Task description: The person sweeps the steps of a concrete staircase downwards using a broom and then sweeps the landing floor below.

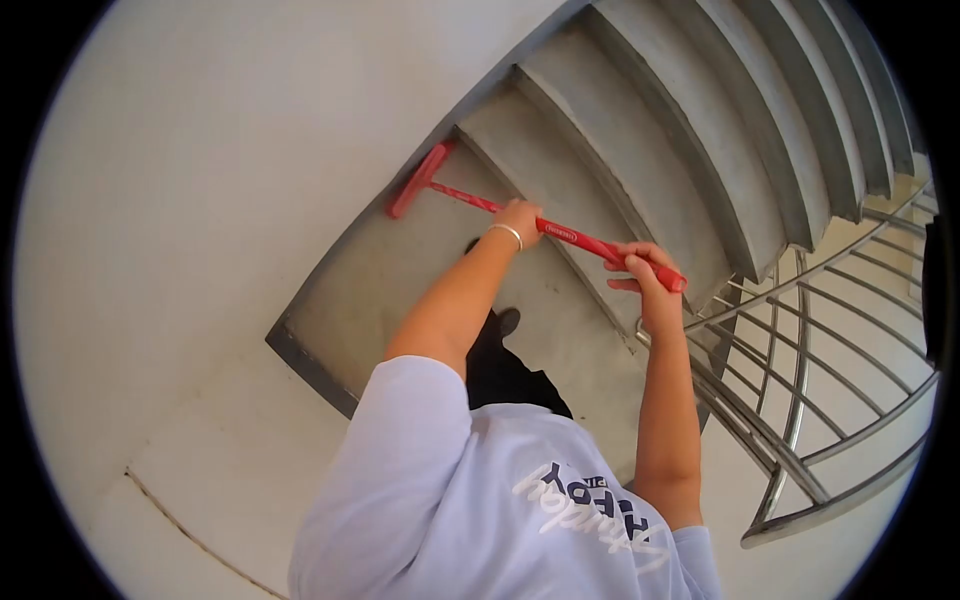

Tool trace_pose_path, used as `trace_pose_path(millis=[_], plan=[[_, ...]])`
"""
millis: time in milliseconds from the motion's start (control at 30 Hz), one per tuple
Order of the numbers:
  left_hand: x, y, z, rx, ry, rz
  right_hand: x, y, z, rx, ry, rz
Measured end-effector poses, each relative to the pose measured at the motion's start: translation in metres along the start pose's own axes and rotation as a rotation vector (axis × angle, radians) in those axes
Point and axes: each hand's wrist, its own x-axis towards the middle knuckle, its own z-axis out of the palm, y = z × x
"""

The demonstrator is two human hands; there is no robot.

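Note:
A red broom (565, 234) runs slantwise across the view, its pole printed with a pale label. Its wide red head (418, 182) rests on the landing, against the dark skirting at the foot of the wall. My left hand (518, 219), with a pale bracelet at the wrist, is closed around the middle of the pole. Close to the pole's top end, my right hand (648, 272) grips it, with some fingers partly lifted. The bristles cannot be made out from above.
Curved grey concrete steps (620, 120) rise toward the upper right. A metal railing (800, 385) bends along the right side. The pale wall (200, 200) borders the landing (390, 270) on the left. A dark shoe (508, 321) shows below my arms.

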Motion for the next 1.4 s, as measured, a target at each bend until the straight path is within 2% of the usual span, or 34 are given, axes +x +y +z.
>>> trace_pose_path(millis=[133, 267, 333, 400, 467, 567, 633, 833, 933, 1000, 1033, 1100, 1233, 1333, 1400], plan=[[-0.023, 0.034, -0.016, -0.015, -0.04, -0.012, -0.016, -0.029, -0.008, -0.013, -0.001, -0.132], [-0.026, 0.065, -0.017, -0.13, 0.081, 0.012, -0.03, -0.06, -0.023, -0.077, 0.013, -0.172], [-0.012, 0.059, -0.013, -0.149, 0.147, 0.042, -0.021, -0.056, -0.018, -0.069, 0.022, -0.175], [0.01, 0.039, -0.005, -0.116, 0.057, 0.058, -0.009, -0.043, -0.013, -0.059, 0.027, -0.168], [0.011, 0.031, -0.01, -0.051, -0.007, 0.017, 0.009, -0.026, -0.016, 0.055, 0.092, -0.053], [-0.001, 0.024, -0.008, 0.044, -0.079, -0.044, 0.018, 0.008, -0.029, 0.149, 0.049, 0.035], [-0.016, 0.028, -0.007, 0.061, -0.118, -0.089, 0.003, -0.002, -0.028, 0.145, 0.075, 0.014], [-0.025, 0.083, 0.01, -0.025, -0.075, 0.01, -0.043, -0.03, -0.062, 0.089, 0.081, -0.11], [-0.002, 0.075, 0.018, 0.031, -0.022, 0.059, -0.037, 0.0, -0.06, 0.101, 0.159, -0.083], [0.012, 0.043, 0.042, 0.08, -0.226, 0.061, -0.028, 0.038, -0.052, 0.215, 0.246, 0.024], [0.009, 0.032, 0.056, 0.08, -0.231, 0.057, -0.027, 0.047, -0.052, 0.216, 0.246, 0.031], [0.002, 0.019, 0.07, 0.121, -0.391, 0.009, -0.029, 0.06, -0.052, 0.312, 0.231, 0.11], [-0.035, 0.064, 0.026, 0.16, -0.472, -0.074, -0.059, 0.056, -0.07, 0.336, 0.203, 0.031], [-0.028, 0.07, 0.034, 0.155, -0.412, -0.041, -0.06, 0.045, -0.071, 0.269, 0.214, -0.025], [-0.013, 0.068, 0.042, 0.14, -0.281, 0.017, -0.055, 0.045, -0.069, 0.175, 0.193, -0.086]])
